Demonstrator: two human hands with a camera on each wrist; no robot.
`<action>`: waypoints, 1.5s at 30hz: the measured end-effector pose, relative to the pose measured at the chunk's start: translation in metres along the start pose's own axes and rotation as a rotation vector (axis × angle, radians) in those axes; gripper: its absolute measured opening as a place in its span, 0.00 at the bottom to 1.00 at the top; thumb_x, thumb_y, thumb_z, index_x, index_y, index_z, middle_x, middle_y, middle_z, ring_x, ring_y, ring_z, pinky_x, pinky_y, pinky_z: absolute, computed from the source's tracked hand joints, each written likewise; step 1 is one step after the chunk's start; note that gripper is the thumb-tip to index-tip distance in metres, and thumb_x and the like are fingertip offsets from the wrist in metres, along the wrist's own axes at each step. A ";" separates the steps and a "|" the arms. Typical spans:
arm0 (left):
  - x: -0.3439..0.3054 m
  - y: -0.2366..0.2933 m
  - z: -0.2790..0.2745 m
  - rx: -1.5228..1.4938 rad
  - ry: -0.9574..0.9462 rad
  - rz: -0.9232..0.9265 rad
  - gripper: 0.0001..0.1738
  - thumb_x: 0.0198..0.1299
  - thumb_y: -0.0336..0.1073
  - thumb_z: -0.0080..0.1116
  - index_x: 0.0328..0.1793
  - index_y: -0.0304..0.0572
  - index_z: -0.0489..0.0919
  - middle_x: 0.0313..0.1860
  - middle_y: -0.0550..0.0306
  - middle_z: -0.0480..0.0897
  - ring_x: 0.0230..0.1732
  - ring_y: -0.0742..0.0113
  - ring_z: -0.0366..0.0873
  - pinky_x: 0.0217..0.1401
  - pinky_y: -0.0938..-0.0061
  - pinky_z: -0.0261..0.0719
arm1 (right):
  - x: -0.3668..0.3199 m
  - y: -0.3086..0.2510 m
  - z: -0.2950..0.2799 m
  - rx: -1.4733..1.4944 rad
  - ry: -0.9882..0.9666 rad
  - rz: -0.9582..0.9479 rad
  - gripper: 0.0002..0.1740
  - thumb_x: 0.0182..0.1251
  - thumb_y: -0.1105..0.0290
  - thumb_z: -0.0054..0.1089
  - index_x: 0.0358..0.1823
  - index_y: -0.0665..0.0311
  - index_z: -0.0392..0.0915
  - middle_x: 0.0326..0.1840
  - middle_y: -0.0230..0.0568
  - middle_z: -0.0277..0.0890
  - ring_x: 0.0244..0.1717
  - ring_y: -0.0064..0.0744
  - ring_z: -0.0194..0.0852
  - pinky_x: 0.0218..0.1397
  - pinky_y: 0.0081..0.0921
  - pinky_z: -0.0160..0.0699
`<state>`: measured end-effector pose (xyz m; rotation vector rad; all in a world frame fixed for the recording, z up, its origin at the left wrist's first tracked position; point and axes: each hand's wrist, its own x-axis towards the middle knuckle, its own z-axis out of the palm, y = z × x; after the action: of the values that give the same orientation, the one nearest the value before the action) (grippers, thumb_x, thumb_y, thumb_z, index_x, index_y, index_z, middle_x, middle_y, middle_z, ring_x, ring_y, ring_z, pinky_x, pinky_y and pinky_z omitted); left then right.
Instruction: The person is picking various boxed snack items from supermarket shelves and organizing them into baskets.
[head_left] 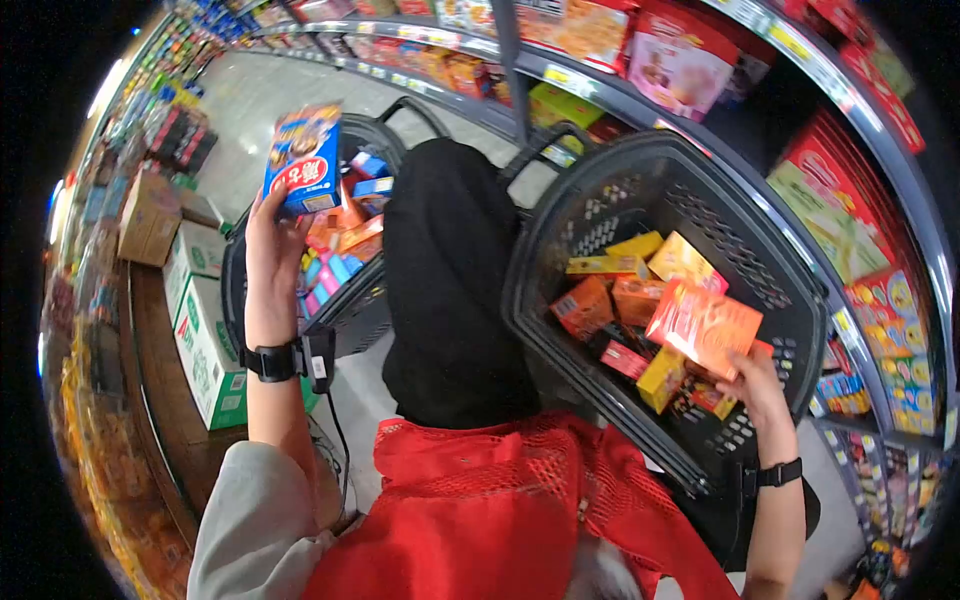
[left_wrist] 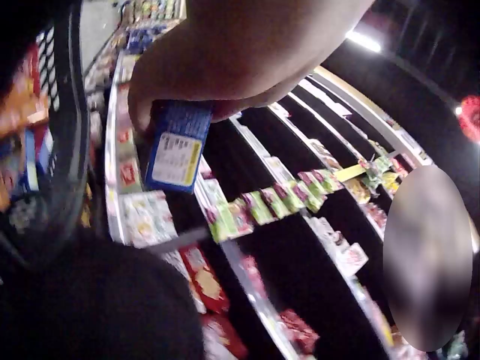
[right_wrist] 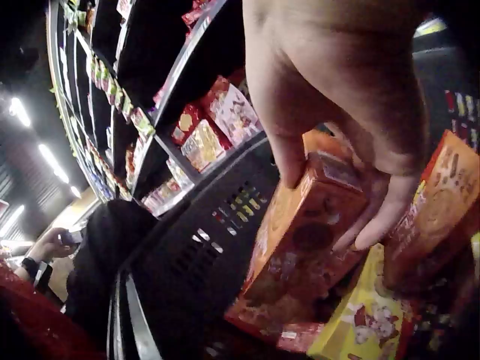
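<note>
My left hand [head_left: 272, 245] grips a blue snack box [head_left: 304, 168] by its lower end, above a black basket [head_left: 236, 290] of mixed packets and boxes. The left wrist view shows that box's end with a white label [left_wrist: 174, 159]. On the other side, my right hand [head_left: 760, 392] holds an orange box [head_left: 700, 325] between thumb and fingers, over a second black basket [head_left: 745, 200]. Beneath it are several yellow and orange boxes, including a yellow box [right_wrist: 367, 307] close under the fingers in the right wrist view.
Store shelves [head_left: 590, 85] with snack packs run along the right and back. White and green cartons [head_left: 208, 340] and a brown carton [head_left: 150, 215] stand at the left. Between the baskets is a black-clad leg [head_left: 450, 290]. Grey floor [head_left: 250, 85] shows at the back left.
</note>
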<state>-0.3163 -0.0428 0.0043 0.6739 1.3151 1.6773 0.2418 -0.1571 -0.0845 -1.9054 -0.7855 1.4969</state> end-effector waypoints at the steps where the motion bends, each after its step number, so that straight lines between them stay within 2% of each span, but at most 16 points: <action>1: 0.008 0.003 -0.025 0.145 0.071 0.058 0.17 0.58 0.34 0.52 0.54 0.43 0.70 0.47 0.55 0.77 0.44 0.68 0.76 0.41 0.72 0.75 | 0.003 0.003 0.007 -0.074 -0.022 0.049 0.23 0.61 0.62 0.53 0.56 0.62 0.63 0.47 0.38 0.72 0.40 0.24 0.75 0.33 0.20 0.79; 4: 0.016 0.010 -0.095 0.468 0.245 0.067 0.21 0.55 0.34 0.56 0.57 0.45 0.68 0.44 0.60 0.77 0.41 0.70 0.75 0.36 0.74 0.74 | 0.013 0.004 0.010 -0.217 0.009 0.095 0.22 0.58 0.69 0.53 0.54 0.66 0.67 0.46 0.39 0.73 0.44 0.29 0.73 0.43 0.27 0.74; 5: 0.015 0.011 -0.118 0.602 0.251 0.051 0.22 0.55 0.35 0.56 0.57 0.45 0.68 0.43 0.60 0.76 0.41 0.70 0.74 0.35 0.73 0.74 | 0.031 0.025 -0.001 -0.317 0.069 -0.151 0.21 0.56 0.72 0.53 0.52 0.70 0.69 0.45 0.41 0.75 0.47 0.32 0.72 0.48 0.27 0.72; 9: 0.037 -0.018 -0.212 1.320 0.088 0.223 0.23 0.52 0.40 0.57 0.53 0.37 0.72 0.44 0.46 0.79 0.45 0.59 0.77 0.48 0.70 0.72 | 0.067 0.040 -0.029 -0.400 0.146 -0.368 0.21 0.57 0.75 0.52 0.53 0.72 0.68 0.49 0.45 0.74 0.48 0.33 0.73 0.53 0.24 0.69; 12: 0.037 -0.037 -0.230 1.312 -0.017 0.060 0.23 0.50 0.38 0.57 0.53 0.34 0.73 0.46 0.43 0.79 0.49 0.56 0.76 0.52 0.68 0.71 | 0.031 -0.041 -0.009 -0.324 0.305 -0.587 0.19 0.60 0.74 0.55 0.54 0.67 0.69 0.52 0.42 0.71 0.47 0.28 0.73 0.50 0.22 0.72; 17: 0.067 -0.043 -0.213 1.565 -0.038 0.470 0.24 0.52 0.21 0.46 0.59 0.36 0.65 0.57 0.41 0.66 0.56 0.47 0.67 0.57 0.63 0.67 | -0.041 -0.208 -0.006 -0.647 0.895 -1.399 0.14 0.53 0.80 0.55 0.43 0.67 0.71 0.45 0.46 0.70 0.51 0.42 0.68 0.54 0.32 0.67; 19: 0.052 -0.021 -0.137 1.498 -0.071 0.661 0.25 0.53 0.21 0.47 0.60 0.37 0.63 0.56 0.42 0.66 0.59 0.46 0.64 0.62 0.65 0.62 | -0.053 -0.268 -0.022 -0.735 1.078 -1.611 0.14 0.52 0.79 0.56 0.42 0.67 0.72 0.45 0.49 0.69 0.51 0.47 0.67 0.55 0.34 0.66; 21: 0.040 -0.007 -0.062 1.367 -0.100 0.804 0.26 0.52 0.20 0.47 0.60 0.36 0.64 0.57 0.44 0.66 0.61 0.48 0.63 0.62 0.66 0.61 | -0.037 -0.317 -0.051 -0.892 1.138 -1.557 0.16 0.50 0.74 0.57 0.43 0.65 0.72 0.49 0.50 0.68 0.50 0.49 0.67 0.54 0.35 0.67; 24: 0.009 0.016 0.062 0.993 -0.365 0.808 0.27 0.48 0.18 0.48 0.58 0.35 0.66 0.58 0.45 0.67 0.61 0.51 0.63 0.65 0.68 0.57 | 0.009 -0.357 -0.094 -1.191 1.238 -1.003 0.27 0.49 0.59 0.58 0.52 0.60 0.70 0.56 0.51 0.65 0.55 0.52 0.64 0.58 0.43 0.65; 26: -0.028 0.030 0.137 0.899 -0.522 0.881 0.28 0.48 0.19 0.49 0.59 0.41 0.66 0.58 0.53 0.68 0.62 0.60 0.63 0.63 0.67 0.60 | 0.023 -0.367 -0.112 -1.185 0.929 -0.495 0.37 0.44 0.60 0.58 0.61 0.58 0.62 0.63 0.51 0.60 0.63 0.50 0.57 0.64 0.42 0.57; 27: -0.047 0.040 0.172 0.885 -0.613 0.919 0.29 0.46 0.19 0.51 0.59 0.41 0.67 0.58 0.52 0.68 0.62 0.58 0.63 0.63 0.67 0.60 | 0.003 -0.366 -0.110 -0.945 0.466 -0.469 0.44 0.38 0.67 0.58 0.65 0.52 0.58 0.60 0.54 0.62 0.62 0.46 0.59 0.60 0.36 0.63; 29: -0.063 0.038 0.226 0.699 -0.813 1.018 0.26 0.46 0.22 0.55 0.56 0.35 0.67 0.55 0.44 0.68 0.59 0.47 0.65 0.62 0.64 0.62 | 0.031 -0.359 -0.135 -1.025 0.625 -0.516 0.48 0.37 0.63 0.58 0.68 0.45 0.54 0.62 0.54 0.60 0.65 0.45 0.56 0.63 0.36 0.58; 33: -0.074 0.001 0.319 0.386 -1.069 0.980 0.22 0.50 0.27 0.55 0.53 0.37 0.69 0.50 0.45 0.70 0.54 0.48 0.68 0.56 0.66 0.67 | -0.004 -0.381 -0.133 -1.190 0.654 -0.147 0.44 0.37 0.50 0.62 0.59 0.65 0.66 0.60 0.53 0.64 0.61 0.47 0.63 0.61 0.33 0.61; 37: -0.074 -0.090 0.348 0.519 -1.332 0.824 0.18 0.51 0.27 0.55 0.50 0.37 0.70 0.48 0.48 0.72 0.51 0.53 0.71 0.56 0.67 0.68 | -0.023 -0.385 -0.134 -1.217 0.585 -0.110 0.47 0.41 0.42 0.59 0.59 0.68 0.65 0.62 0.54 0.62 0.63 0.48 0.60 0.62 0.33 0.60; 39: -0.067 -0.132 0.340 0.561 -1.478 0.426 0.16 0.54 0.28 0.54 0.50 0.36 0.71 0.47 0.50 0.73 0.45 0.65 0.76 0.48 0.73 0.73 | 0.006 -0.372 -0.161 -1.193 0.688 -0.240 0.52 0.40 0.38 0.59 0.62 0.71 0.60 0.62 0.56 0.61 0.63 0.50 0.60 0.64 0.33 0.58; 45: -0.054 -0.144 0.345 0.443 -1.451 0.173 0.17 0.55 0.27 0.52 0.52 0.34 0.70 0.46 0.52 0.78 0.42 0.66 0.80 0.44 0.75 0.75 | 0.005 -0.352 -0.177 -1.078 0.782 -0.444 0.54 0.35 0.39 0.66 0.59 0.74 0.62 0.61 0.59 0.61 0.63 0.50 0.59 0.62 0.33 0.61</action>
<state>0.0384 0.0818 -0.0259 1.8135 0.4926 0.5608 0.3834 0.0614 0.2116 -2.4777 -1.6195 -0.1015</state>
